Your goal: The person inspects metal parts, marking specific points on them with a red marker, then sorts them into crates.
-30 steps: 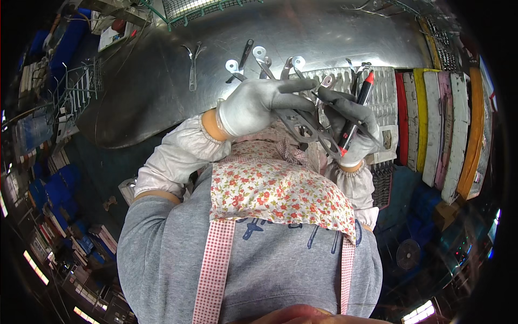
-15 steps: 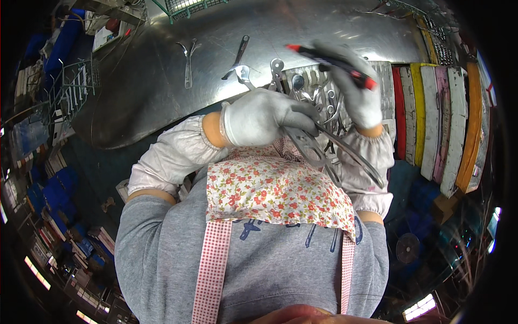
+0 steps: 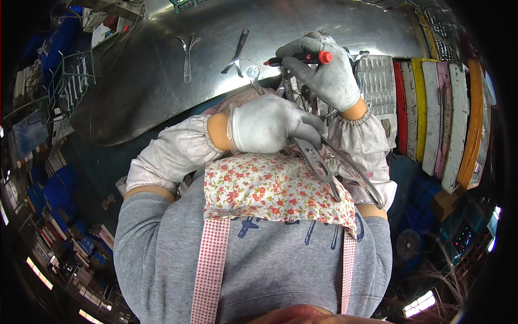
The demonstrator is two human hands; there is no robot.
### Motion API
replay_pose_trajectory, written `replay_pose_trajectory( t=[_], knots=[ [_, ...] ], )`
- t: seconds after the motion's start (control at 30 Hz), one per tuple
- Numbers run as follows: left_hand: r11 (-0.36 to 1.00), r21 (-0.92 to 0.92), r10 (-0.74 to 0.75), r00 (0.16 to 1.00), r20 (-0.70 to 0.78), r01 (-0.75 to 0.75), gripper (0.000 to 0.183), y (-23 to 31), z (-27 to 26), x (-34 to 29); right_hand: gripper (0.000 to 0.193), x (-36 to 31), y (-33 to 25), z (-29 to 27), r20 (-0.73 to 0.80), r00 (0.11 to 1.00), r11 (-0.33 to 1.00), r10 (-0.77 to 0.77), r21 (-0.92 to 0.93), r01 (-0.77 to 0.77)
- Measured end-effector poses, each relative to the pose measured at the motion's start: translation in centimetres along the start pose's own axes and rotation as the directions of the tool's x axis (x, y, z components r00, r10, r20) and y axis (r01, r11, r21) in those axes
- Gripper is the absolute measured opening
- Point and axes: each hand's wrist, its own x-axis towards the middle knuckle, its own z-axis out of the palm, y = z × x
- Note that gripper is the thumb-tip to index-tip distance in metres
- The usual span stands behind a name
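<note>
The hands are apart from each other but near, both in pale gloves with grey fingers. The left hand point(image 3: 272, 125) is clamped on metal tools point(image 3: 325, 171), whose long handles stick out past its fingertips toward the body, to its right and in front of the floral apron point(image 3: 270, 186). The right hand point(image 3: 324, 73), ahead and to the right of the left, grips a black marker point(image 3: 305, 58) with red ends, one pointing left; whether its fingers also touch the metal just below cannot be told. A round bright tool head point(image 3: 253, 71) shows just beyond the left hand. Farther ahead, a dark-handled tool point(image 3: 241, 47) and, to its left, a forked tool point(image 3: 187, 65) lie on the metal table point(image 3: 334, 21). Right of the right hand are a grey ridged panel point(image 3: 376, 75) and a row of coloured slabs point(image 3: 431, 119).
</note>
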Motion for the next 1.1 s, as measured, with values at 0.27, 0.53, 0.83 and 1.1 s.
replay_pose_trajectory(
  t=[0.27,0.53,0.83,1.1],
  knots=[
    [0.998,0.006,0.069,0.998,-0.009,-0.069,0.036,0.5,-0.3,-0.2,0.016,-0.8,-0.5,0.8,0.071,0.997,0.999,-0.044,-0.005,0.044],
    [0.985,-0.054,0.149,0.968,-0.203,-0.163,0.033,0.4,-0.6,-2.2,0.03,-3.7,0.9,-4.3,-0.45,0.847,0.797,0.281,0.602,0.056],
    [0.932,-0.212,0.207,0.912,-0.355,-0.294,0.038,0.2,-1.4,-2.4,0.025,-4.8,1.3,-3.2,-0.195,0.935,0.769,0.296,0.63,-0.112],
    [0.965,-0.09,0.228,0.958,-0.171,-0.246,0.028,1.4,-2.1,-1.4,0.035,-3.0,2.3,-3.3,0.189,0.982,0.78,-0.012,0.616,-0.109]
  ],
)
